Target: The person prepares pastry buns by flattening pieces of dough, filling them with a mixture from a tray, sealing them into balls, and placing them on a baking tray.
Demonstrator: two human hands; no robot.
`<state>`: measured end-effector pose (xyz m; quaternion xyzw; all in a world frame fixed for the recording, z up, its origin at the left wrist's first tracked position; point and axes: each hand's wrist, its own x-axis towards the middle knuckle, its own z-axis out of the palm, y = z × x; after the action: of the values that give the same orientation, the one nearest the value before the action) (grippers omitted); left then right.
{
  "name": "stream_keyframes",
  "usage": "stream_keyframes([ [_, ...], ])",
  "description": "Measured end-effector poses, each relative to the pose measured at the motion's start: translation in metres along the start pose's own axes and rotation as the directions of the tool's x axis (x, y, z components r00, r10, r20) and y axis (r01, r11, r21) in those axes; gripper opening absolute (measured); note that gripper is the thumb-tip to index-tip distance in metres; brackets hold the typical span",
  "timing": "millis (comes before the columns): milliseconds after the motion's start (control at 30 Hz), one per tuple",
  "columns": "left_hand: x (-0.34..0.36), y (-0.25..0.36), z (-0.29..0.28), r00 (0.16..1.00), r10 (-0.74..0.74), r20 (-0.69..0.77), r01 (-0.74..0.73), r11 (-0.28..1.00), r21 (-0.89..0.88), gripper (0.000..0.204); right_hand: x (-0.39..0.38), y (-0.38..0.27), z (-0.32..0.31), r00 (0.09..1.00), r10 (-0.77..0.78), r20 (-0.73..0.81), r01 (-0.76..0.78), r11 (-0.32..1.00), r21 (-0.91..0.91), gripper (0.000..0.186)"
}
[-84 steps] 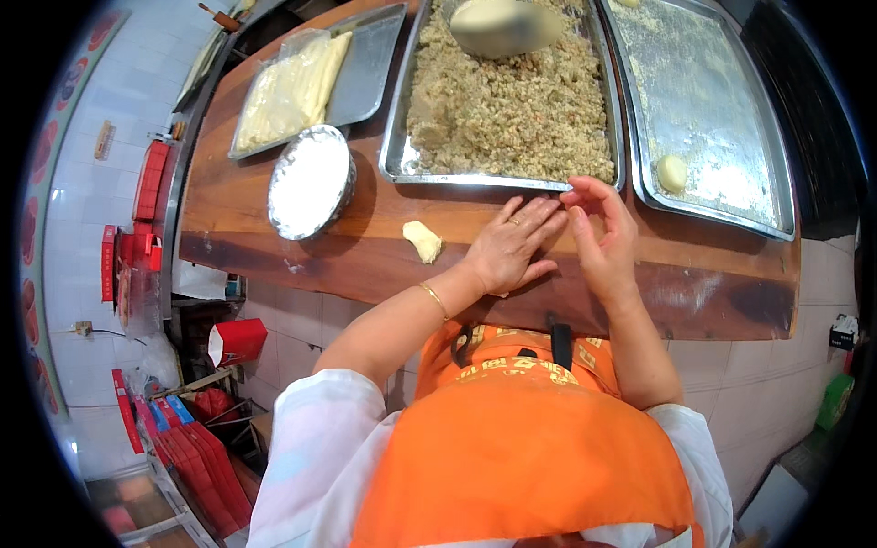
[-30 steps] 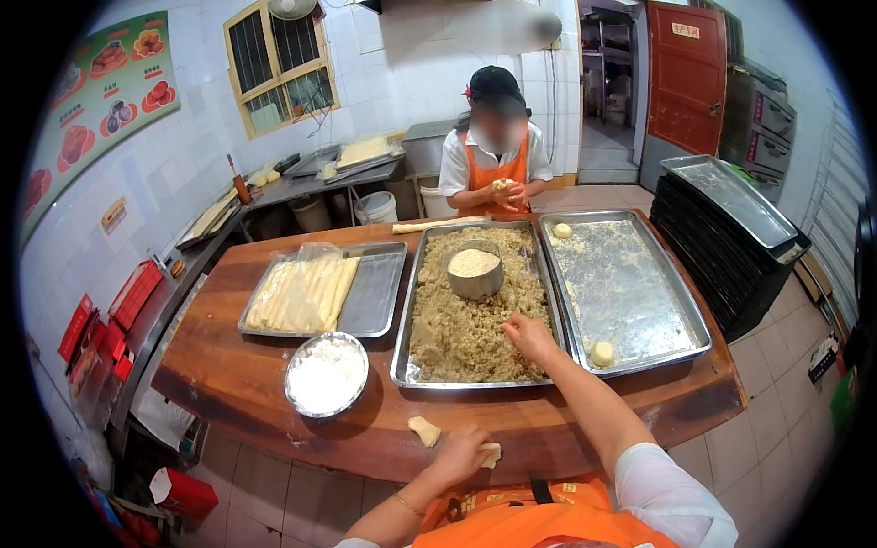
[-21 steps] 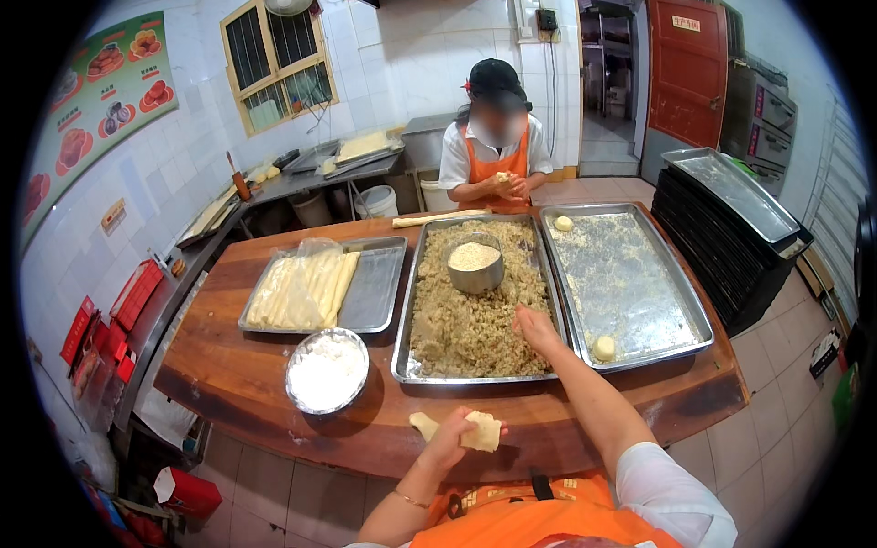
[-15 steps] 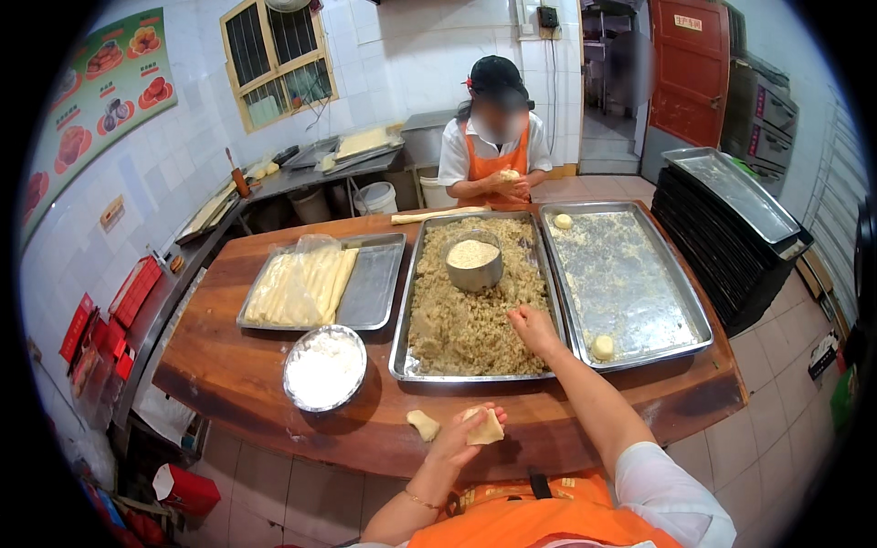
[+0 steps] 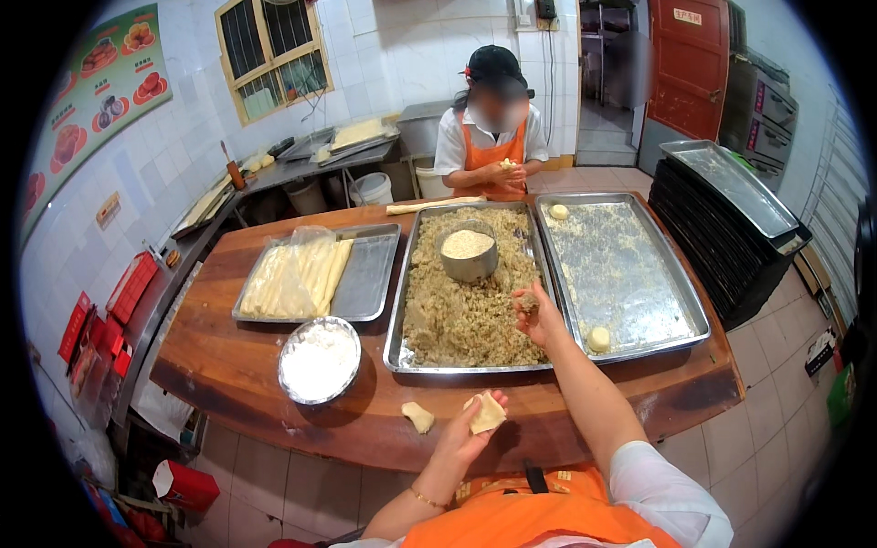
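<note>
My left hand (image 5: pixel 463 438), palm up over the near edge of the table, holds a flattened piece of dough (image 5: pixel 488 414) across its fingers. Beside it on the wood lies a small dough lump (image 5: pixel 418 417). Over the right part of a big metal tray (image 5: pixel 454 369) of crumbly brown filling (image 5: pixel 457 315), my right hand (image 5: pixel 544 321) is turned up, its fingers curled round a clump of filling (image 5: pixel 528 303). A metal bowl (image 5: pixel 471 268) of pale crumbs sits in that filling. To the right, another metal tray (image 5: pixel 630 274) carries two round dough balls (image 5: pixel 598 340).
A bowl of white flour (image 5: pixel 320 360) stands at left front. Behind it, a tray (image 5: pixel 367 274) holds dough strips (image 5: pixel 297 274) partly under plastic. Across the table a co-worker (image 5: pixel 493 137) holds dough. Stacked black trays (image 5: pixel 708 247) stand at the right.
My right hand has turned up and lifted slightly from the filling, now with a clump in its fingers. My left hand has risen a little, showing more of the flat dough.
</note>
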<state>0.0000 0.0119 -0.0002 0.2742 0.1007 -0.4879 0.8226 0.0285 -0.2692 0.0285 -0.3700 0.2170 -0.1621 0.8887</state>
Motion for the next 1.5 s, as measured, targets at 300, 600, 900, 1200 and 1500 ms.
stream_keyframes([
  [300, 0.026, 0.0, -0.009, 1.0, 0.007, 0.015, -0.007, 1.0, 0.01, 0.029, 0.012, 0.015, 0.001, 0.982, -0.175, -0.067, 0.151, 0.95, -0.273, 0.047],
  [600, 0.077, 0.027, 0.036, 0.969, 0.244, -0.024, -0.238, 0.961, 0.139, 0.027, -0.026, 0.009, 0.03, 0.851, -0.384, 0.357, 0.509, 0.443, -0.738, 0.028],
  [900, 0.095, 0.033, 0.082, 0.945, 0.312, 0.1, -0.313, 0.95, -0.009, 0.036, -0.072, 0.026, 0.046, 0.584, -0.372, 0.721, 0.665, -0.29, -0.688, 0.047],
  [1200, 0.101, 0.034, 0.061, 0.924, 0.331, 0.193, -0.371, 0.901, 0.227, 0.023, -0.079, 0.013, 0.051, 0.688, -0.419, 0.593, 0.675, 0.068, -0.735, 0.039],
  [1500, 0.097, 0.025, 0.067, 0.832, 0.54, 0.127, -0.54, 0.737, 0.407, 0.022, -0.084, 0.034, 0.059, 0.53, -0.547, 0.647, 0.718, -0.115, -0.686, 0.031],
])
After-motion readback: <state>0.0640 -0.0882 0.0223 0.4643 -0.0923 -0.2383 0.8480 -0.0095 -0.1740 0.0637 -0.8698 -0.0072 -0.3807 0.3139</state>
